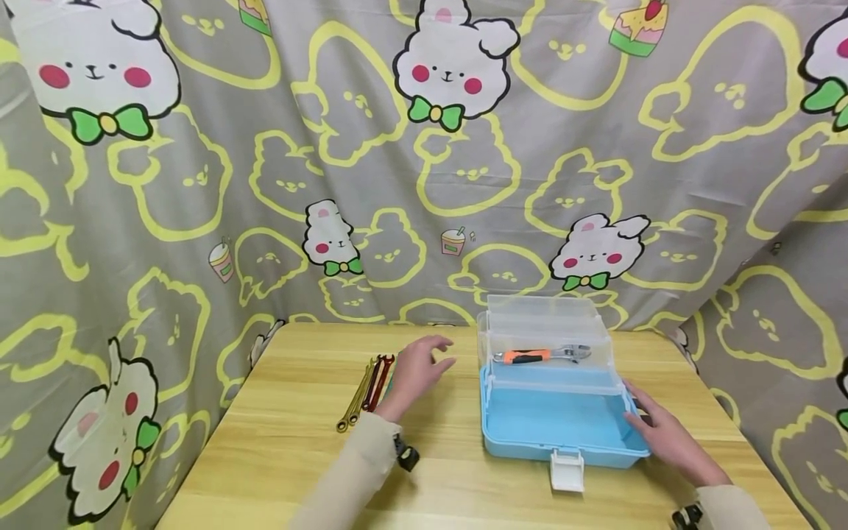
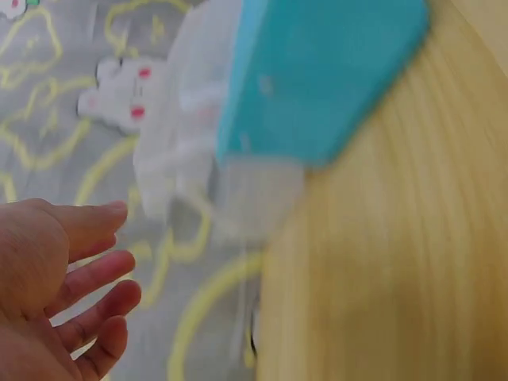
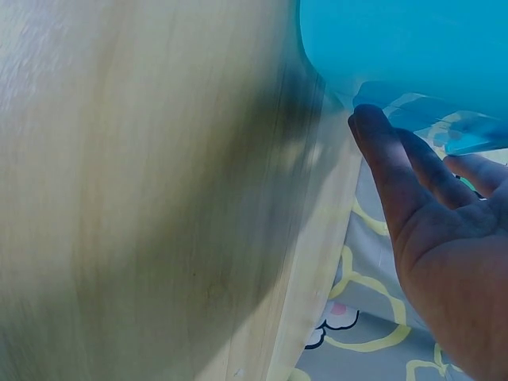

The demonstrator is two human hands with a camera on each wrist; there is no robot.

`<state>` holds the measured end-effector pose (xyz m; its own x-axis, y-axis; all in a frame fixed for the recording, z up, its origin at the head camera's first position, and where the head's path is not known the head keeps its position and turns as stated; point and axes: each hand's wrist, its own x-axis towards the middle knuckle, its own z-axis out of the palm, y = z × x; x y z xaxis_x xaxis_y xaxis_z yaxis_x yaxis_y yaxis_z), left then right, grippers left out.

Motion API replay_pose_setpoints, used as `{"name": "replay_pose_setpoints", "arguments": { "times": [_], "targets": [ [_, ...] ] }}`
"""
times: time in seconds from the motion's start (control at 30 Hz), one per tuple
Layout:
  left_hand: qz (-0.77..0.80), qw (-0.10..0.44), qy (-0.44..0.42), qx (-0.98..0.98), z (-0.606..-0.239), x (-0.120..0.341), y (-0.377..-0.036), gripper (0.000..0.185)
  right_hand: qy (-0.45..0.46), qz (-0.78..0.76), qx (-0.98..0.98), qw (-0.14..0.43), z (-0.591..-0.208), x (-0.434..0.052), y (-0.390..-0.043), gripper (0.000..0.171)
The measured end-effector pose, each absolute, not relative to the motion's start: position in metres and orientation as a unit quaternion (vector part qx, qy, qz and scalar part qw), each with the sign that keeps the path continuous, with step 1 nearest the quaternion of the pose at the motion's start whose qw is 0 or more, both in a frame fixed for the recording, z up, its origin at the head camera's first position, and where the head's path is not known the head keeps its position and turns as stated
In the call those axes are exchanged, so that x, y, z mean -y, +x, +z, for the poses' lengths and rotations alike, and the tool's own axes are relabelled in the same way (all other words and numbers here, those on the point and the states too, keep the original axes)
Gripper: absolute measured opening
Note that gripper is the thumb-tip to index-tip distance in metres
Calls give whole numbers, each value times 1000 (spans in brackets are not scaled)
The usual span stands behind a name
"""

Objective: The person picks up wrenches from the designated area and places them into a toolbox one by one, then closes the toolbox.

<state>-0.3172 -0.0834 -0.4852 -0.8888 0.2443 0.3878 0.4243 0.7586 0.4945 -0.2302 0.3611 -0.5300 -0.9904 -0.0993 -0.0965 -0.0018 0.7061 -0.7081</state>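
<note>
A light blue toolbox [image 1: 563, 419] stands on the table with its clear trays raised. In one tray lies an adjustable wrench [image 1: 539, 355] with an orange and black handle. My right hand [image 1: 672, 438] touches the box's right side with fairly straight fingers [image 3: 385, 159]. My left hand [image 1: 414, 372] is held above the table, left of the box, its fingers [image 2: 95, 282] loosely bent and holding nothing. Beside it lies a row of combination wrenches, gold ones [image 1: 358, 401] and red ones [image 1: 380, 383]; my left hand and forearm partly hide a teal one.
The wooden table [image 1: 265, 442] reaches back to a grey curtain [image 1: 371, 184] with rabbit prints. A white latch [image 1: 567, 471] hangs down at the toolbox's front. Dark wrist straps [image 1: 405, 453] are on both arms.
</note>
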Motion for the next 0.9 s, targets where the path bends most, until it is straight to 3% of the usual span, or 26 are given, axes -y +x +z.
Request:
{"name": "replay_pose_setpoints", "arguments": {
  "times": [0.47,0.7,0.9],
  "targets": [
    [-343,85,-37,935,-537,227,-281,39,-29,-378,-923,62,-531,-362,-230,66],
    [-352,33,-3,935,-546,259,-258,52,-31,-381,-922,61,-530,-361,-230,66],
    [-343,31,-21,938,-548,263,-248,57,-31,-384,-921,59,-530,-360,-230,66]
  ]
}}
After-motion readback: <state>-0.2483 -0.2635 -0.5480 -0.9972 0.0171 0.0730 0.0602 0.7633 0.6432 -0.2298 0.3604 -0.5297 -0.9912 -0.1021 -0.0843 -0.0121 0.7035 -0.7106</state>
